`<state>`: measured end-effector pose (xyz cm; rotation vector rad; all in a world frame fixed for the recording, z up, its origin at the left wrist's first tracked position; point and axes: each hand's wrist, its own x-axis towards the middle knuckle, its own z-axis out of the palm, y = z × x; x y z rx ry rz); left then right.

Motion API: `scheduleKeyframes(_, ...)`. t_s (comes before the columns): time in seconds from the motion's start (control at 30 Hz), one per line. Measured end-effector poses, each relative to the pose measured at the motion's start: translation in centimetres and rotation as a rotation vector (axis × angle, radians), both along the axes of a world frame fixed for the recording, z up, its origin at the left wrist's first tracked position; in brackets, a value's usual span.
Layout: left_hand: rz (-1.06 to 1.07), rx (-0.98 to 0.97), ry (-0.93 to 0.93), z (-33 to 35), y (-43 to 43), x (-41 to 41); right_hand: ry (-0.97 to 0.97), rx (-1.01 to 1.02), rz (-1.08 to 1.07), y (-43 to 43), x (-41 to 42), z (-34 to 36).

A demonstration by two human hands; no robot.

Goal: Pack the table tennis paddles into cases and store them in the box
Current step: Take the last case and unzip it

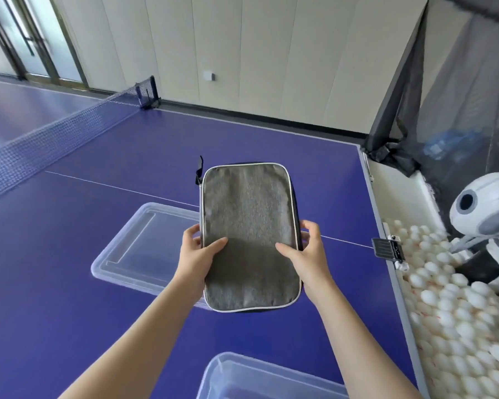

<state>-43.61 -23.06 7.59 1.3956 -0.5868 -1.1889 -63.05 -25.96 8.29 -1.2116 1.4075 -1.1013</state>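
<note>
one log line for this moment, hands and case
left hand: holds case left edge | right hand: holds right edge | grey case: closed, above table | clear box: near edge, open

A case (248,234) is held above the table (84,326) between the left hand (198,251) and right hand (306,251). A lid (133,249) lies on the table left of it. A box (260,378) sits at the near edge. Balls (458,321) lie in a tray beyond the right edge.

Single head-worn wide view, looking forward and down across the blue table (98,298), close over both forearms
</note>
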Motion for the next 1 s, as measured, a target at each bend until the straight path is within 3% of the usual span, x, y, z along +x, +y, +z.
scheduleKeyframes(0.2,0.091,-0.128,0.002,5.9,9.4,10.4,-0.052,-0.117,0.169,7.3,10.7,5.1)
scheduleKeyframes(0.5,0.290,-0.183,-0.124,6.6,28.6,29.3,-0.002,-0.138,0.403,21.0,30.1,5.2)
scheduleKeyframes(0.63,0.348,-0.169,-0.341,5.5,36.0,36.1,0.099,-0.304,0.392,25.8,38.0,5.9)
scheduleKeyframes(0.83,0.331,-0.043,-0.711,4.0,41.4,42.9,0.307,-0.663,0.567,29.9,48.0,9.9)
scheduleKeyframes(1.0,0.267,0.024,-0.964,3.2,41.8,47.0,0.494,-0.700,0.721,29.2,53.7,9.6)
